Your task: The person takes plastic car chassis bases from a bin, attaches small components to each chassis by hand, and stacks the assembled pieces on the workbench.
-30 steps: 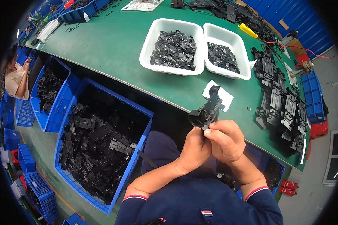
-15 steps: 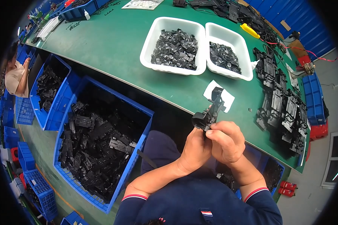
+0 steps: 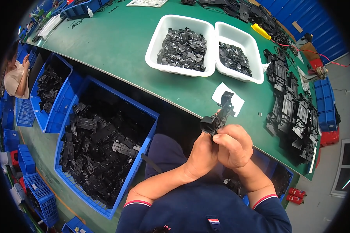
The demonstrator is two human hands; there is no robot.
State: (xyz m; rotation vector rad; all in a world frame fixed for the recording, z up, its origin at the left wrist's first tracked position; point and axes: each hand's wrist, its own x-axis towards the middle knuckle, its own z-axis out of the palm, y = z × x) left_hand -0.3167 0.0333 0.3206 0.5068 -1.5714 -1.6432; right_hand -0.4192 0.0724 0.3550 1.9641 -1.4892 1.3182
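Both my hands meet just off the table's front edge, around a black plastic moulded part (image 3: 218, 118). My left hand (image 3: 203, 153) grips its lower end from beneath; most of those fingers are hidden behind the part. My right hand (image 3: 234, 145) closes on the same part from the right, thumb and bent forefinger pressed at its lower end. The part stands tilted upward, its curved upper end in front of a white paper sheet (image 3: 226, 97) on the green table (image 3: 136, 73). Any smaller piece between the fingertips is too hidden to make out.
Two white tubs (image 3: 153, 58) of small black pieces stand beyond my hands. Rows of black moulded parts (image 3: 286, 105) lie at the right, near a yellow-handled tool (image 3: 261, 31). A blue crate (image 3: 134, 174) of black parts sits at my left. Another person (image 3: 17, 79) is at far left.
My hands and the black part keep nearly the same place and pose. The view has shifted very slightly.
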